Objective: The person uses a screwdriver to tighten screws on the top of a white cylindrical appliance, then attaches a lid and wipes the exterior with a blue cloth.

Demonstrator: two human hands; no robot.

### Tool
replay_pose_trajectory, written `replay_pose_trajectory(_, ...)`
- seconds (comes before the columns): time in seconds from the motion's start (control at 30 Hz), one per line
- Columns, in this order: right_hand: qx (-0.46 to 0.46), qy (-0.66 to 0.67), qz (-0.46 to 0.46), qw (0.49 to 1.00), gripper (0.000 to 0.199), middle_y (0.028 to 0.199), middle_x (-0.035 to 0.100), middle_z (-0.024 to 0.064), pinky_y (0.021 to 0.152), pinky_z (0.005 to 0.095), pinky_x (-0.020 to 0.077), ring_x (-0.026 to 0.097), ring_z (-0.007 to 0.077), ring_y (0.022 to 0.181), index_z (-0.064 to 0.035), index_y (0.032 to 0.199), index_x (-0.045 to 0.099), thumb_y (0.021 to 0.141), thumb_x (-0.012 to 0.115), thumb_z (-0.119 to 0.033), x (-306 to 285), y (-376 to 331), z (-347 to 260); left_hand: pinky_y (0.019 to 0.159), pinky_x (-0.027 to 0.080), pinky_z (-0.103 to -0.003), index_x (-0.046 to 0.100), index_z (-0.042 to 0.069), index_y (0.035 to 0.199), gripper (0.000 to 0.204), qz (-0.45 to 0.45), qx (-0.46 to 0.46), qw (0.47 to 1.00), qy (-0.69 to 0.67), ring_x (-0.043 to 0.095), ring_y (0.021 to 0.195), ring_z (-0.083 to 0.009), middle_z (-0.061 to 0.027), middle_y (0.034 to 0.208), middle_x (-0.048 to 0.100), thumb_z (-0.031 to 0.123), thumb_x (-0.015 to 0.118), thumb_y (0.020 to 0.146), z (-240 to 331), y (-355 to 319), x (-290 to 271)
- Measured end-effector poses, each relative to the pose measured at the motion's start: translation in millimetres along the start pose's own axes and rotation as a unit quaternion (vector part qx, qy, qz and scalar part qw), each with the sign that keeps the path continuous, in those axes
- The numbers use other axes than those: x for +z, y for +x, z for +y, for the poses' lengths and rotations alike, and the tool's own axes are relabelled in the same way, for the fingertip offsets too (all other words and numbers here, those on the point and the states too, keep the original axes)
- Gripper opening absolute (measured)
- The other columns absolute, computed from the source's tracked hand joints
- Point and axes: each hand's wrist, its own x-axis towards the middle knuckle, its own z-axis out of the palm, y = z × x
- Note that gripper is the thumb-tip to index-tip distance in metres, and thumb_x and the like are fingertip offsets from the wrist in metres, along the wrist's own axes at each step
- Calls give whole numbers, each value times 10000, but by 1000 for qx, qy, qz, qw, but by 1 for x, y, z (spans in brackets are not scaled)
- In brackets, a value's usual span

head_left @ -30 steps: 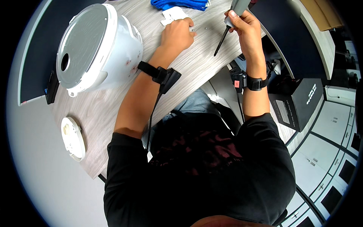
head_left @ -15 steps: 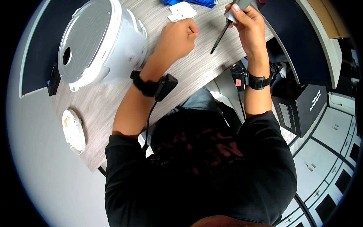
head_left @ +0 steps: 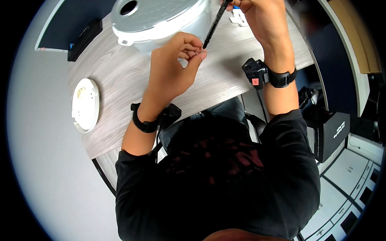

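We hold the screwdriver [head_left: 215,25] slanted, its shaft running down toward the fingers of the left hand [head_left: 171,66], probably so that its tip can meet the small metal bit [head_left: 200,51] pinched there; the two are very close, but we cannot tell whether they touch. The left hand is raised and turned inward, which seems to bring that bit up to the tip and steady it in view. The tub [head_left: 161,22] is just beyond the left hand, tipped so its grey round face and dark hole show, perhaps to leave that face within reach. The white disc [head_left: 87,105] rests on the tabletop [head_left: 120,108], well to the left of both hands, seemingly set aside to leave room between us and the tub. Near the fingers of the right hand [head_left: 266,18] are a white piece [head_left: 239,17] and a sliver of blue cloth [head_left: 236,7], mostly hidden. As for the hands, the left is loosely curled, thumb and forefinger nearly closed on the metal bit, which is too small to identify surely, though it may be a screw. The right has its fingers gathered around the screwdriver's upper part; the picture's upper edge cuts off the rest, so we cannot see the full grip.
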Motion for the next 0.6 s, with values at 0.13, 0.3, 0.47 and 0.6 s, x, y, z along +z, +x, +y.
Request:
replay_pose_trajectory(0.13,-25,-7,-40,999,274,844,665,26,646,233,471,589,87,718,10,1061,675,984,670,-253,30,11,-5,695,572,-248,668,12,1031,206,52,-3,999,-3,738,791,-147,-87,834,744,-33,734,841,12,-8,-22)
replay_pose_trajectory(0.3,-49,-24,-56,997,268,860,673,28,676,220,447,583,78,748,9,1059,682,976,686,-246,52,17,-6,704,578,-245,679,13,1089,268,67,28,997,0,739,799,-143,-84,837,745,-56,730,835,14,-10,-41)
replay_pose_trajectory(0.47,-68,-32,-62,995,273,869,679,27,686,217,444,578,74,753,7,1053,691,969,697,-253,63,19,-8,701,571,-243,701,22,1091,274,74,41,996,3,732,784,-139,-82,843,748,-51,739,829,13,-10,-49)
replay_pose_trajectory(0.6,-79,-44,-68,994,281,870,681,24,679,220,449,579,76,747,4,1057,694,964,705,-261,68,19,-11,686,559,-244,721,36,1083,275,87,54,994,29,724,764,-142,-85,849,748,-42,751,821,13,-9,-51)
